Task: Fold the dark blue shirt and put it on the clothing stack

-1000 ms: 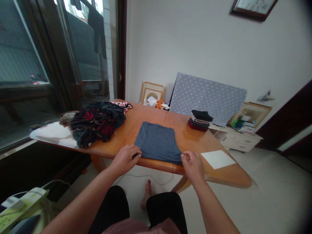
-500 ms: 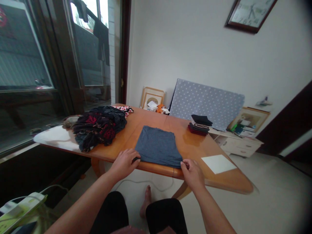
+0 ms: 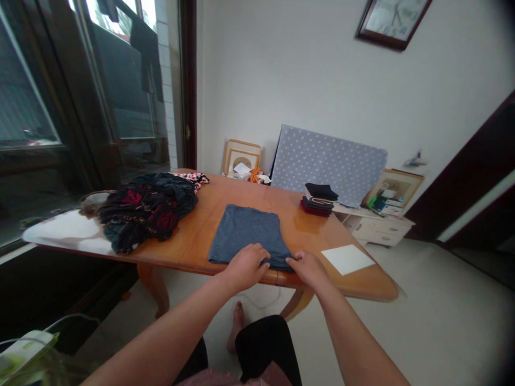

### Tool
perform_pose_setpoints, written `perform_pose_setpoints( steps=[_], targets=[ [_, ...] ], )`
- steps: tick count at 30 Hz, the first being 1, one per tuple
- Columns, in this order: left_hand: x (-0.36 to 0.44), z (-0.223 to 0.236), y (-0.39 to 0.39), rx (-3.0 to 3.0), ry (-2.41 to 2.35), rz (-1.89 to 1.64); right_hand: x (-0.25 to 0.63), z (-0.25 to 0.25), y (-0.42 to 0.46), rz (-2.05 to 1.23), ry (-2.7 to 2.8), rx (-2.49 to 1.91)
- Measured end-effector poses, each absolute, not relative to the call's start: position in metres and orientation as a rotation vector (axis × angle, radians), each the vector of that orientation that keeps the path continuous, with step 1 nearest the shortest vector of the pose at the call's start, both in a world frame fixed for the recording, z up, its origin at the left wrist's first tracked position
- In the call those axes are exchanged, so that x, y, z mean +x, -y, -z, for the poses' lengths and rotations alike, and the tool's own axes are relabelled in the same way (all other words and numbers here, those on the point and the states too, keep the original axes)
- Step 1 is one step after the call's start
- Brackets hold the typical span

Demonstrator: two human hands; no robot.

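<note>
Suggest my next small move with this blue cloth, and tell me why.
I'd probably turn the near right corner of the blue cloth slightly inward: that side flares outward toward you, the right hand's fingertips are already at that corner, and the left hand is on the near edge.

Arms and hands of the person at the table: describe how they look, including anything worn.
The left hand and right hand are bare, with no gloves. The left forearm and right forearm are uncovered; no sleeve, watch or bracelet shows.

Cloth — plain greyish blue
</note>
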State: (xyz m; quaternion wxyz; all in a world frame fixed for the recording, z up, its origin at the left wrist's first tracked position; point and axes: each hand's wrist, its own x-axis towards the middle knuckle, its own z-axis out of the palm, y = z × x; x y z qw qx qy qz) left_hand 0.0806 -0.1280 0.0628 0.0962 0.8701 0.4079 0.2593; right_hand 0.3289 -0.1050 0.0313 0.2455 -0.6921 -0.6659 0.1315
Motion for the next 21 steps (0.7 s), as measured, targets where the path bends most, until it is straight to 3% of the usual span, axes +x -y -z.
perform_pose_setpoints(
  steps=[5, 10, 21],
  targets=[
    [0.12, -0.054, 0.117, 2.59, -1.219, -0.679, 0.317, -0.036, 0.101, -0.359, 1.833, -1.866],
    [0.139, -0.053, 0.114, 2.532, -1.423, -0.627, 0.307, -0.046, 0.096, -0.883, 1.507, -1.658],
    [0.145, -0.05, 0.103, 2.245, -1.742, -0.666, 0.307, -0.056, 0.066, -1.428, 1.031, -1.371]
  ],
)
